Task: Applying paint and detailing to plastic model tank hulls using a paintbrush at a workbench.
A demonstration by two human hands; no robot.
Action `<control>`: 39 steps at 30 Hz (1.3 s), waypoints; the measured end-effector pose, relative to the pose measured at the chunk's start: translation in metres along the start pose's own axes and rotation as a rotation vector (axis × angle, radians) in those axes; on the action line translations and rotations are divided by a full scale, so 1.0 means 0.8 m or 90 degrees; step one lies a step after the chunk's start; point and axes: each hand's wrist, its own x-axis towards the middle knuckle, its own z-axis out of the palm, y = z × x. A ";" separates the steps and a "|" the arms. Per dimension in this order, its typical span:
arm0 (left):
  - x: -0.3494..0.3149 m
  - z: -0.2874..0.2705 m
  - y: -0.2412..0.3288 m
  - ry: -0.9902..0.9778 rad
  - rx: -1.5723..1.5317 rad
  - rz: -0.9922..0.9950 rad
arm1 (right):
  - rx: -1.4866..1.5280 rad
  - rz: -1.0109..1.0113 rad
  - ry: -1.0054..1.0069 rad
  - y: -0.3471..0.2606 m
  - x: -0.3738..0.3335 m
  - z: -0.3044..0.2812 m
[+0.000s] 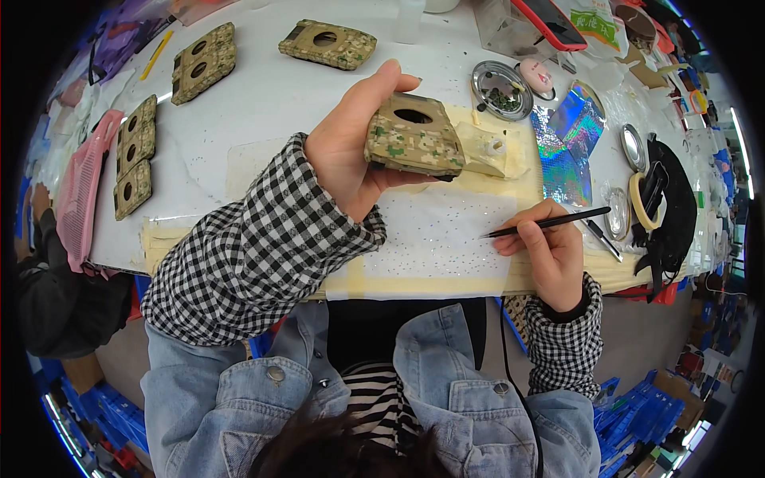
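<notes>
My left hand [351, 131] is wrapped round a camouflage toy tank hull [414, 142], tilted up above the table with the round hole in its top showing. Lower right, my right hand [554, 255] pinches slim black tweezers [550, 222], their pointed tip toward the left. That tip is over or on a white sheet [430, 259] strewn with tiny dark and shiny specks; I cannot tell whether it grips one. Behind the held hull, a cream-coloured block [494, 151] with a small white knob stands on yellowish tape.
More camouflage hulls lie at the left [134, 155] and back [328, 44]. A pink mesh basket [88, 191] stands at the left edge. At right are a round metal dish [502, 90] of small green parts, holographic film [564, 147], a tape roll [644, 199] and a red-edged phone [550, 24].
</notes>
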 end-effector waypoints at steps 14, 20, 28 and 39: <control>0.001 -0.001 -0.001 -0.007 0.002 0.001 | -0.008 0.001 0.003 0.000 0.000 0.000; 0.001 -0.003 -0.002 -0.013 -0.002 0.004 | -0.003 0.004 0.002 0.000 0.001 0.001; 0.001 -0.001 -0.001 -0.006 0.001 0.001 | -0.010 -0.005 0.000 0.000 0.001 0.000; 0.001 -0.001 -0.002 -0.003 -0.010 -0.004 | 0.001 -0.008 0.051 -0.010 0.002 -0.002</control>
